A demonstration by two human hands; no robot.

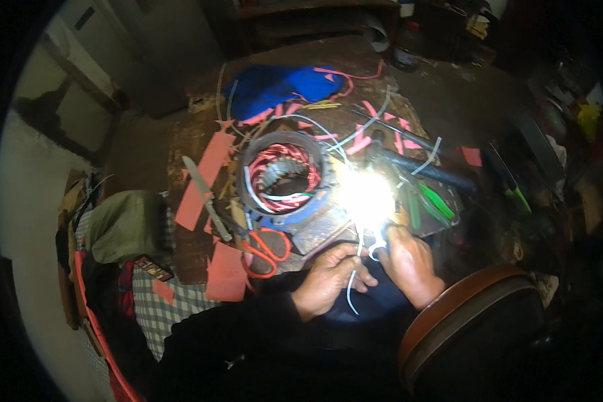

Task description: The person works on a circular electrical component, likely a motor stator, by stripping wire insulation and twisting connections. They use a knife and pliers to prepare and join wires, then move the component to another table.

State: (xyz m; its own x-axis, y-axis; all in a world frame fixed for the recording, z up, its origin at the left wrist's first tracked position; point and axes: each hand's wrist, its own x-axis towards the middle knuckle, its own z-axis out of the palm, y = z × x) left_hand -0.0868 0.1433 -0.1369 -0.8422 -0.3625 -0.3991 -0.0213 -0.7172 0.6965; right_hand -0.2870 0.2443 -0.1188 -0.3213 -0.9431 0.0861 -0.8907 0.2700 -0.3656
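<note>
Item under inspection: a thin white cord [353, 281], at the near edge of the bench, in front of a strong light [365, 194]. Its loose end hangs down on the near side.

The left hand [335, 278] is closed on the cord, thumb and fingers bent about it. The right hand [412, 264] is curled just beside it, to the right, at a bright loop of the cord; glare hides its fingertips, so whether it pinches the loop cannot be told. The hands are near each other, not clasped.

Recommended handling, in this inspector's judgement: keep the left grip light but steady, close to the working point; keep the loop untwisted; turn the light aside so that the fingertips can be seen.

Beyond, to the far left, stands a stator [266, 175] with copper windings; the cord should be kept from snagging there. Orange-handled scissors [272, 257] lie left of the hands, a knife [206, 197] farther left, green-handled pliers [435, 201] to the right. Pointed tools are best kept outside the hands' path.
</note>
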